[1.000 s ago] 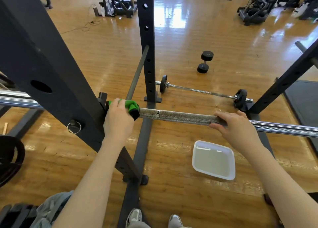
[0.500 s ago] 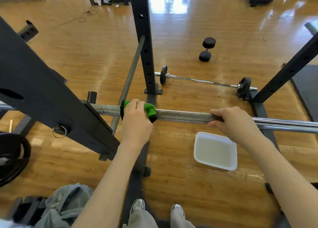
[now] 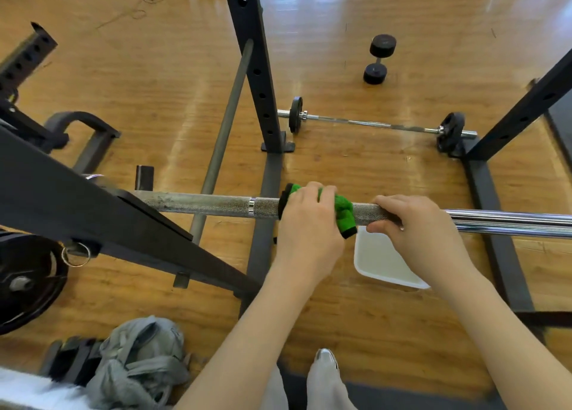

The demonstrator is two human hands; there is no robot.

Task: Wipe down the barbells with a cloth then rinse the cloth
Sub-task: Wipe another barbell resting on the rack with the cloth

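Observation:
A steel barbell (image 3: 210,204) lies across the black rack at waist height, knurled in the middle and smooth chrome to the right. My left hand (image 3: 306,220) grips a green cloth (image 3: 343,213) wrapped round the knurled part. Right beside it my right hand (image 3: 411,224) holds the bar, fingers curled over the top. A white tray of water (image 3: 380,264) sits on the floor just under my hands. A second, thinner barbell (image 3: 371,122) with small black plates lies on the floor farther away.
Black rack uprights (image 3: 253,69) stand ahead and at the right (image 3: 523,112); a slanted rack beam (image 3: 93,211) crosses the left. A black weight plate (image 3: 28,279) is at the left edge. A dumbbell (image 3: 378,58) lies on the wooden floor. Grey clothing (image 3: 139,363) lies near my feet.
My left hand has slid the green cloth to the right along the bar, from beside the rack hook to right next to my right hand. The right hand has kept its grip.

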